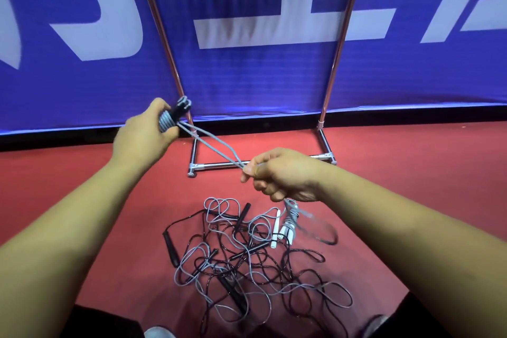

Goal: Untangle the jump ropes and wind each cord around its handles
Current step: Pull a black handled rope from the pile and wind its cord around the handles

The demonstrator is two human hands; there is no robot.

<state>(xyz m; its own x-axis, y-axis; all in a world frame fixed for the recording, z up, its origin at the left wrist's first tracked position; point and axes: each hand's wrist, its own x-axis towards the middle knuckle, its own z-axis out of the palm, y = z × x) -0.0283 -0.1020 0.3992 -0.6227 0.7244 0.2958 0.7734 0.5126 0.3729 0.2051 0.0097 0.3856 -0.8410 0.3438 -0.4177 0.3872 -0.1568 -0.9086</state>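
Note:
My left hand (pixel 142 133) grips a pair of black handles (pixel 179 110) with grey cord coiled round them. Two strands of that grey cord (pixel 216 145) run taut down to my right hand (pixel 282 175), which pinches them between thumb and fingers. Below the right hand a blurred loop of the cord (pixel 315 223) hangs over the floor. On the red floor lies a tangled pile of grey and black ropes (pixel 247 263) with several black handles (pixel 171 248) and white handles (pixel 275 230) wound with grey cord.
A blue banner (pixel 247 77) on a chrome tube stand (pixel 216 165) rises just beyond my hands. The red floor (pixel 411 173) stretches to both sides. My shoes (pixel 157 332) show at the bottom edge.

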